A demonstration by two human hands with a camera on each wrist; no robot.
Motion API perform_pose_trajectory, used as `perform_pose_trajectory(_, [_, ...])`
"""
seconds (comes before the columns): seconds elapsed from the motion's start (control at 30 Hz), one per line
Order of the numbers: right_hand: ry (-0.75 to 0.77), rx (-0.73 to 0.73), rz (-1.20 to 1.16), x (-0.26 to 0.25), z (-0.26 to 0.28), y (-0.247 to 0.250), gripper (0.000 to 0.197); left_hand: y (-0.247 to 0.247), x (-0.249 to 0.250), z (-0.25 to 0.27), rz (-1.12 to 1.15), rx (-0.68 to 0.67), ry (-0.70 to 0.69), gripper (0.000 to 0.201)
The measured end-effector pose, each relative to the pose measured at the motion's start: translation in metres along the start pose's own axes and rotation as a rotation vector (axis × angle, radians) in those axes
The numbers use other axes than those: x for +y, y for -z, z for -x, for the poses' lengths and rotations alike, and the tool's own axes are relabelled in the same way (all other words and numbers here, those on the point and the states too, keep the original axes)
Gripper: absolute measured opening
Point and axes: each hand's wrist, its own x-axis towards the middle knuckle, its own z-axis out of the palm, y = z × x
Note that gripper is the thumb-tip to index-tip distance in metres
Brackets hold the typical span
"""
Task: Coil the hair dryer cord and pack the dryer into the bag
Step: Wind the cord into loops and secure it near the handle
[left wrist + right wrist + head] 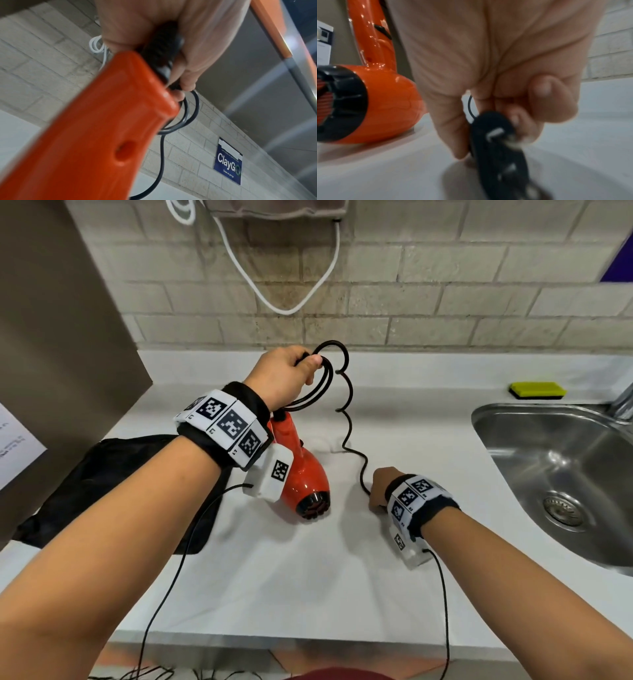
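Observation:
An orange hair dryer (303, 474) rests nozzle-down on the white counter (308, 577), handle tilted up. My left hand (287, 374) is raised above the handle and grips a couple of loops of the black cord (347, 419). In the left wrist view the orange handle (96, 135) fills the frame and the fingers (188, 75) curl round the cord (190, 116) at its strain relief. The cord snakes down to my right hand (378, 491), low on the counter. That hand (505, 81) pinches the black plug (494, 135). A black bag (113, 484) lies flat at the left.
A steel sink (561, 474) is set into the counter at the right, with a yellow sponge (537, 390) behind it. A white cable (284, 285) hangs on the brick wall. A grey panel (51, 354) stands at the left. Thin sensor wires (164, 594) trail from both wrists.

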Motion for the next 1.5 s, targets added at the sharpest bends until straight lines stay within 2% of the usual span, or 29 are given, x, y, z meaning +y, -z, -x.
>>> perform_pose_trajectory(0.07, [0.026,0.041,-0.03,-0.001,0.0,0.005,0.017,0.0,0.001,0.0,0.026,-0.018,-0.002,0.025])
perform_pose_trajectory(0.13, [0.093,0.182,-0.205,0.002,0.001,0.013,0.024,-0.001,0.002,0.0,0.06,-0.027,-0.003,0.023])
perform_pose_trajectory(0.23, [0.249,0.412,-0.838,0.002,0.009,0.027,0.012,-0.001,0.003,-0.002,0.167,-0.055,0.025,0.023])
perform_pose_trajectory(0.33, [0.463,0.541,-1.388,-0.006,0.026,0.048,0.025,0.002,0.003,-0.004,0.435,-0.11,0.102,0.026])
perform_pose_trajectory(0.4, [0.594,0.641,-1.618,-0.013,0.039,0.064,0.029,0.005,0.004,-0.005,0.534,-0.129,0.127,0.027])
perform_pose_trajectory(0.47, [0.706,0.735,-1.719,-0.017,0.051,0.076,0.027,0.009,0.004,-0.008,0.53,-0.124,0.132,0.027])
perform_pose_trajectory(0.6, [0.853,0.837,-1.702,-0.026,0.059,0.088,0.021,0.014,0.007,-0.011,0.592,-0.114,0.139,0.025])
perform_pose_trajectory(0.7, [0.875,0.829,-1.656,-0.037,0.057,0.094,0.029,0.013,0.013,-0.009,0.632,-0.173,0.109,0.021])
perform_pose_trajectory(0.77, [0.863,0.874,-1.626,-0.043,0.054,0.098,0.031,0.009,0.015,-0.007,0.633,-0.181,0.098,0.021])
perform_pose_trajectory(0.83, [0.82,0.988,-1.543,-0.047,0.051,0.101,0.029,0.006,0.014,-0.006,0.672,-0.148,0.118,0.025])
perform_pose_trajectory(0.93, [0.756,1.205,-1.245,-0.049,0.045,0.102,0.019,0.006,0.011,-0.007,0.719,-0.108,0.131,0.027])
perform_pose_trajectory(1.0, [0.757,1.332,-1.07,-0.05,0.04,0.102,0.014,0.009,0.009,-0.008,0.728,-0.088,0.139,0.027])
perform_pose_trajectory(1.07, [0.755,1.412,-0.966,-0.051,0.037,0.102,0.017,0.011,0.008,-0.01,0.73,-0.081,0.143,0.028])
perform_pose_trajectory(1.33, [0.7,1.445,-1.031,-0.059,0.029,0.104,0.008,0.002,0.01,-0.01,0.684,-0.04,0.107,0.027])
perform_pose_trajectory(1.43, [0.657,1.415,-1.082,-0.061,0.027,0.107,0.012,-0.003,0.013,-0.007,0.709,-0.106,0.088,0.028])
perform_pose_trajectory(1.5, [0.622,1.4,-1.096,-0.061,0.024,0.109,0.024,-0.005,0.016,-0.005,0.735,-0.179,0.077,0.03])
